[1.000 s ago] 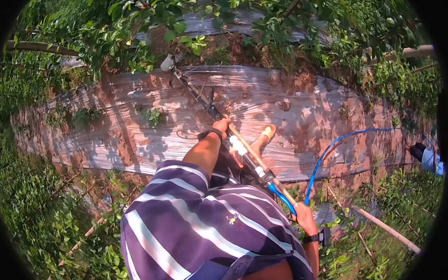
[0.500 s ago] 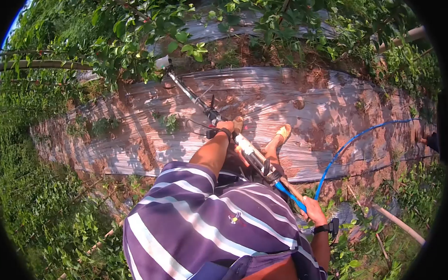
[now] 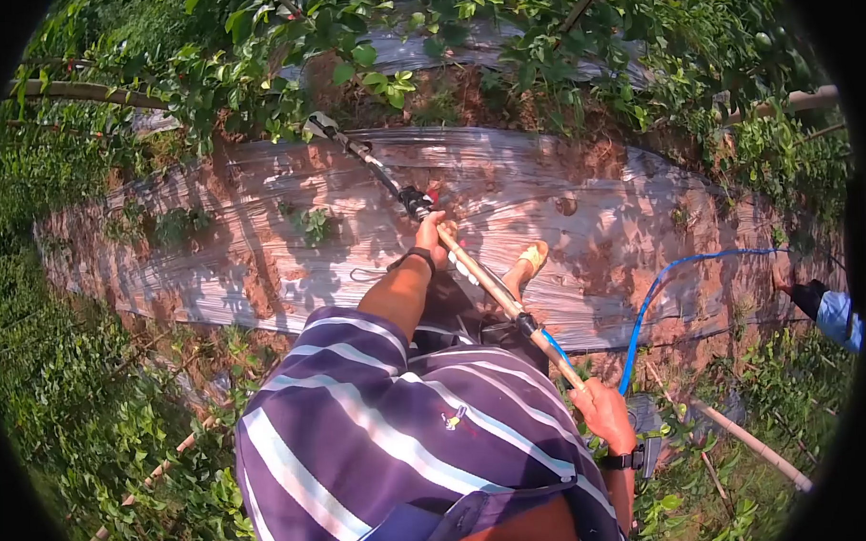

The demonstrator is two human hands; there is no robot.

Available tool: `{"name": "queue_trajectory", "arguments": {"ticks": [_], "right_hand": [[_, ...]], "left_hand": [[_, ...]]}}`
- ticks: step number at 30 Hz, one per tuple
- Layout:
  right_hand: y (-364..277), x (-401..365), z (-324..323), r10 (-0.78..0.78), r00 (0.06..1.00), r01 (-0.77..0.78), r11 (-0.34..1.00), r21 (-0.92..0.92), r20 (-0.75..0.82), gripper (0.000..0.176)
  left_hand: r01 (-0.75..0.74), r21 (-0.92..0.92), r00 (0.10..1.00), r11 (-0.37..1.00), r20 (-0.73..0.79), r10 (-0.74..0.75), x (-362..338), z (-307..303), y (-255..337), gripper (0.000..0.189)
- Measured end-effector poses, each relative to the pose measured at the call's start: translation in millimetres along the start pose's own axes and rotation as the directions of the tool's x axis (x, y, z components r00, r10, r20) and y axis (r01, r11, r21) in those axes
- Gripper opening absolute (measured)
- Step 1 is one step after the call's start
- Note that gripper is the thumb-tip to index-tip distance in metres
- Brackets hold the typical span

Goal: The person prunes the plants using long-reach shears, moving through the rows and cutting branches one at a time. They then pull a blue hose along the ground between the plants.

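A long pole with a blue hose, resembling a spray lance (image 3: 486,280), slants across in front of my body. My left hand (image 3: 432,234) is closed around its upper part, just below a black fitting (image 3: 414,203). My right hand (image 3: 604,415) grips the lower end, where the blue hose (image 3: 644,306) runs along the pole and loops off to the right. At the far end of the pole, a pale cup-shaped head (image 3: 319,125) sits by the leaves. The fingers' undersides are partly hidden.
Silvery plastic film (image 3: 603,236) covers the soil bed under my foot (image 3: 531,258). Leafy plants (image 3: 104,406) grow on both sides. A wooden stick (image 3: 749,441) lies at lower right. Another person's blue sleeve (image 3: 838,320) shows at the right edge.
The pole has turned about its length, showing a paler side, and its middle has shifted slightly. My left hand has moved up a little. More of the other person's sleeve shows.
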State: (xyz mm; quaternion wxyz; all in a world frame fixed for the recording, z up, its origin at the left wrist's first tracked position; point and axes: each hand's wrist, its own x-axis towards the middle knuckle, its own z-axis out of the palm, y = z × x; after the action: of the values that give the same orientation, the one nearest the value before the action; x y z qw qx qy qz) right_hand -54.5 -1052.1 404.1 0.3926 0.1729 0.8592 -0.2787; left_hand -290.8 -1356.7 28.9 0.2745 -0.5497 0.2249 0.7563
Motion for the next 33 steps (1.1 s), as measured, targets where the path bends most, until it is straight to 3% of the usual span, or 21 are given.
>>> {"name": "queue_trajectory", "arguments": {"ticks": [3,6,17,20,26,28,33], "right_hand": [[-26.3,-4.0,-5.1,-0.032,0.999,0.032,0.998,-0.050,-0.015,0.036],[-46.3,-8.0,-6.8,-0.008,1.000,0.007,0.998,-0.061,-0.014,0.035],[-75.2,-24.0,17.2,-0.010,0.999,0.003,0.991,-0.132,-0.051,0.036],[-84.6,-30.9,22.7,-0.008,0.997,0.001,0.997,-0.083,-0.081,0.036],[-96.7,-43.9,34.4,-0.016,0.992,0.017,1.000,0.007,-0.125,0.034],[-105.5,-47.1,35.0,0.007,0.990,-0.005,1.000,0.014,-0.144,0.033],[-100.5,-52.3,44.8,-0.026,0.984,0.030,0.999,0.018,-0.178,0.029]], "left_hand": [[-0.032,-0.042,0.999,0.999,0.017,0.032,5.5,-4.0,8.0,0.023],[0.002,0.071,0.999,0.997,0.041,-0.005,19.1,-13.8,15.9,0.026],[0.054,-0.021,0.990,0.998,0.135,-0.050,25.2,-43.3,26.3,0.022],[0.007,0.000,0.988,1.000,0.151,-0.007,13.5,-44.1,30.5,0.021],[0.053,-0.003,0.984,0.999,0.171,-0.052,-5.1,-45.9,42.6,0.018],[0.028,0.053,0.994,0.998,0.103,-0.033,-11.7,-43.3,44.4,0.018],[-0.021,0.124,0.994,0.992,0.110,0.008,-23.5,-42.4,46.5,0.019]]}}
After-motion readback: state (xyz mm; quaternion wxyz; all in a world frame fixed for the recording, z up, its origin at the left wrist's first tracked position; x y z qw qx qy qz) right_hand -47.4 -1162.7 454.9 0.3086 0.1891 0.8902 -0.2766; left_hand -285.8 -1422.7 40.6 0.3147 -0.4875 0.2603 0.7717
